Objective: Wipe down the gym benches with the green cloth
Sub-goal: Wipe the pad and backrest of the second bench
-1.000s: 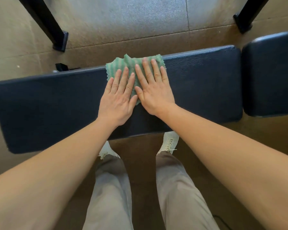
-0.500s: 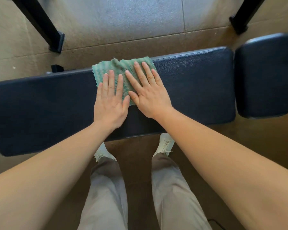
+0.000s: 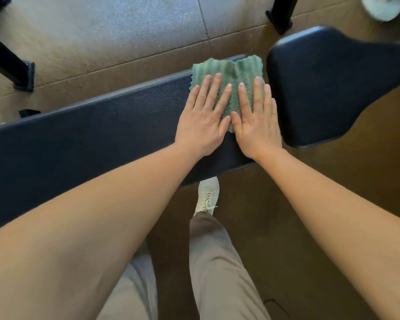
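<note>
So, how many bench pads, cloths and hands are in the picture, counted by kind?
Bench pads: 2, the long pad and the seat pad
Green cloth: 1
Hands: 2, left hand and right hand, both flat on the cloth
Total: 5

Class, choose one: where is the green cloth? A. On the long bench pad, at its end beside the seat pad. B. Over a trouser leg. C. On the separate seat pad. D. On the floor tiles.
A: the green cloth lies on the long bench pad at the end nearest the seat pad, with the left hand and right hand pressed flat on it.
</note>
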